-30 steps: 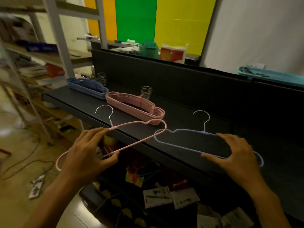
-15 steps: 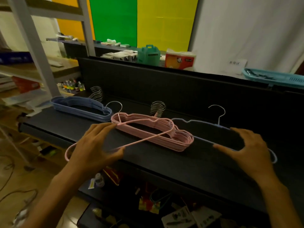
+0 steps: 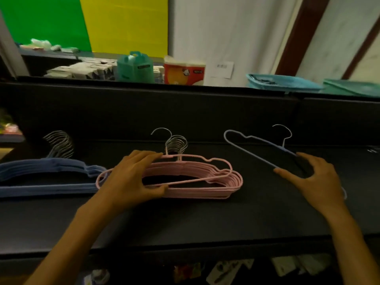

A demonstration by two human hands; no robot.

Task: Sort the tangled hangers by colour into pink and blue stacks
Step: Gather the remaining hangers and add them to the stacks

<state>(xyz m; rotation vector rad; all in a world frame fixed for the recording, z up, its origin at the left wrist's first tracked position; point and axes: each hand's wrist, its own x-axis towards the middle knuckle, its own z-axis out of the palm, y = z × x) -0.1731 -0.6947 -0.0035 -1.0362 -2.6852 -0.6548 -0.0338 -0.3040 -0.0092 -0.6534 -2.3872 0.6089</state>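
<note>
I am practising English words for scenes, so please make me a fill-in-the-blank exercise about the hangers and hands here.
1. The left hand holds a ____ hanger over the pink stack.
2. The right hand grips a single ____ hanger.
3. The blue stack lies to the ____ of the pink stack.

Missing words: pink; blue; left

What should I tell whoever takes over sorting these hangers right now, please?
Left hand grips a pink hanger lying on top of the pink stack.
Right hand grips a lone blue hanger, tilted, off to the right.
Blue stack sits far left on the black shelf.
Done: both stacks built.
Left: release the pink hanger, carry the blue one to the blue stack.
</note>
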